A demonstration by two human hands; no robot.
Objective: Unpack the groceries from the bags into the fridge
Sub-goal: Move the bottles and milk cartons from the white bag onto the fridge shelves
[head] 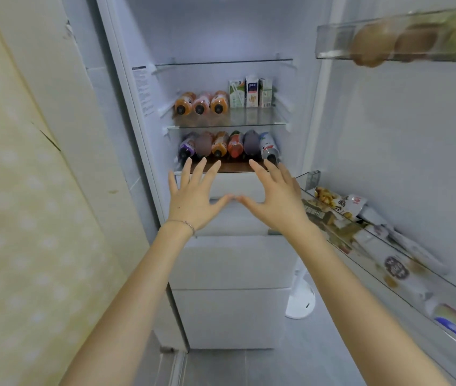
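From the head camera: a person is reaching both bare arms into the open fridge (221, 37). The left hand (193, 196) and right hand (274, 199) are spreading wide side by side, with fingers straight, thumbs almost meeting, and nothing held in either. No grocery bag is showing.

Just beyond the fingertips, a row of bottles (228, 144) is lying on a glass shelf (226, 127). Their long axes are running front to back and their caps are pointing at the hands. Both hands are sitting about equally near the row, the left under its left end and the right under its right end.

Behind the palms, a white drawer (235, 185) is stretching crosswise under both hands. Whether the palms are touching it cannot be told.

Further above the hands, three more bottles (200, 103) are lying beside upright cartons (250, 91).

To the right of the right hand, a door bin (308, 179) is holding snack packets (340, 204).

Judging by the stocked shelves, the unpacking appears well advanced. Any next move seems to depend on that crosswise drawer front.
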